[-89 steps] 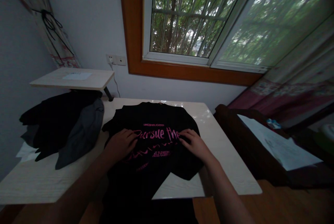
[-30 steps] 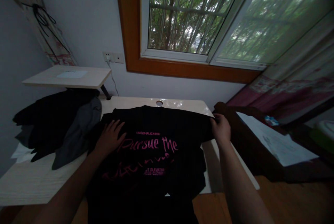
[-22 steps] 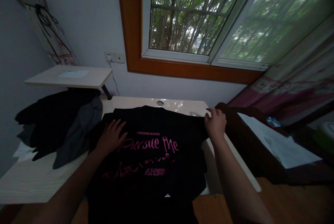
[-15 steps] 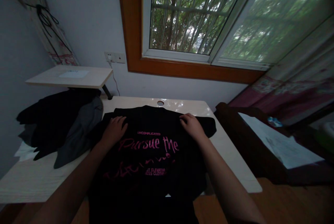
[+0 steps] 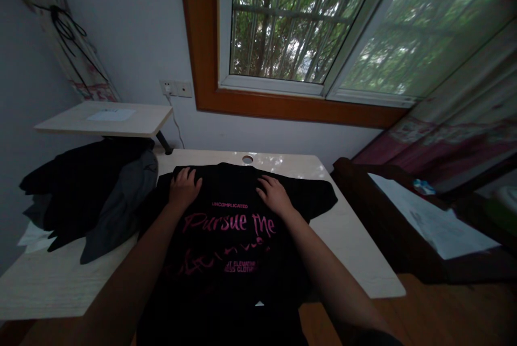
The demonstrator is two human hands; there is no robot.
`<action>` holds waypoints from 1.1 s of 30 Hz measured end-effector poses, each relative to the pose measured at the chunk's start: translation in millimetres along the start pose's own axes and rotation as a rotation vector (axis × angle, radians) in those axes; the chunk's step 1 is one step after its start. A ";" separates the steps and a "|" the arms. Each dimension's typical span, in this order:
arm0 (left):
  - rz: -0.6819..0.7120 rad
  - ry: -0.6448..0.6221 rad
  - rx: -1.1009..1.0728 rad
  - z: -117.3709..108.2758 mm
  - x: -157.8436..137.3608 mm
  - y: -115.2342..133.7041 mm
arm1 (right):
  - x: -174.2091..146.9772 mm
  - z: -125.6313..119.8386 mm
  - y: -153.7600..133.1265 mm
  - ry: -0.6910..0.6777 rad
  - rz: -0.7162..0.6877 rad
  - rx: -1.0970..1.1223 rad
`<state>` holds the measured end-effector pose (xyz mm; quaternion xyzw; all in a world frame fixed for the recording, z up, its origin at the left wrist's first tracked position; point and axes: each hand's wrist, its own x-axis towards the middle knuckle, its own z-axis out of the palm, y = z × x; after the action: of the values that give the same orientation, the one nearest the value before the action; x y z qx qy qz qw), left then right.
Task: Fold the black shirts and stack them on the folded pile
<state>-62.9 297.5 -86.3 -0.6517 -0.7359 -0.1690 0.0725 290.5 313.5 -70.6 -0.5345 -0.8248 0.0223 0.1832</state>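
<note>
A black T-shirt (image 5: 230, 184) with pink lettering lies spread on the pale wooden table (image 5: 355, 265), its collar towards the window. My left hand (image 5: 184, 189) rests on the shirt near the left shoulder, fingers spread over the cloth. On the right side of the collar, my right hand (image 5: 274, 193) lies on the fabric with its fingers stretched out. The right sleeve reaches out flat past that hand. Dark shadow hides the shirt's lower hem.
At the left is a heap of black and grey clothes (image 5: 92, 190), below a small raised shelf (image 5: 109, 120) with a paper on it. A brown seat (image 5: 363, 222) holding a white sheet (image 5: 432, 217) stands right of the table. Behind is a window (image 5: 291, 23).
My right hand has slid left along the shirt, from the shoulder towards the collar. My left hand has shifted slightly right and up. The right sleeve now lies flatter.
</note>
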 end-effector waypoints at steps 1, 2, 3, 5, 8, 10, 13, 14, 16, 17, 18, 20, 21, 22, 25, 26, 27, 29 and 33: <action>-0.002 -0.012 -0.007 -0.2 0.7 -1.4 | 2.2 0.6 3.4 0.002 0.002 -0.004; -0.004 -0.022 -0.013 -0.3 1.6 -2.7 | 4.7 1.3 6.2 0.003 0.005 -0.008; -0.006 -0.028 -0.017 -0.4 2.6 -3.9 | 7.6 2.1 8.3 0.003 0.006 -0.009; -0.014 -0.034 -0.020 -0.3 5.1 -5.6 | 14.1 4.3 10.9 -0.002 0.009 -0.010; -0.035 -0.055 -0.015 0.1 9.3 -6.4 | 23.3 8.0 12.5 -0.002 0.007 -0.009; -0.051 -0.074 -0.010 0.4 11.5 -6.2 | 27.3 10.1 13.1 0.008 0.005 -0.009; -0.054 -0.079 -0.010 1.2 11.5 -6.1 | 28.2 12.0 13.4 0.025 0.011 -0.004; -0.051 -0.072 -0.012 1.5 10.6 -6.4 | 27.4 12.3 13.3 0.027 0.016 0.000; -0.034 -0.039 -0.019 1.7 7.7 -7.5 | 24.8 12.4 13.0 0.030 0.026 0.008; -0.020 -0.016 -0.024 1.4 6.1 -8.5 | 23.2 12.2 12.8 0.033 0.029 0.013; -0.003 0.011 -0.029 1.0 4.5 -9.8 | 21.6 11.9 12.6 0.036 0.033 0.018; 0.045 0.056 -0.042 -0.7 1.8 -13.2 | 18.2 10.7 12.3 0.050 0.044 0.027; 0.073 0.066 -0.048 -1.8 0.7 -15.2 | 16.4 9.8 12.2 0.059 0.054 0.029; 0.100 0.067 -0.056 -2.9 -0.2 -17.2 | 14.5 8.7 12.0 0.069 0.068 0.028; 0.160 0.033 -0.082 -5.6 -2.9 -22.9 | 7.4 4.1 12.1 0.100 0.132 0.004; 0.169 0.021 -0.091 -6.3 -4.1 -24.3 | 4.6 2.3 12.6 0.111 0.161 -0.008; 0.174 0.013 -0.097 -6.9 -5.6 -25.3 | 1.6 0.3 13.4 0.124 0.190 -0.018; 0.173 0.003 -0.098 -8.4 -9.4 -26.4 | -4.6 -3.8 16.0 0.149 0.247 -0.035; 0.148 -0.018 -0.074 -12.9 -19.0 -24.8 | -16.5 -11.4 23.6 0.193 0.311 -0.070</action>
<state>-86.1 273.0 -84.3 -0.7079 -0.6797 -0.1844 0.0540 320.8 307.1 -70.1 -0.6611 -0.7111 -0.0298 0.2374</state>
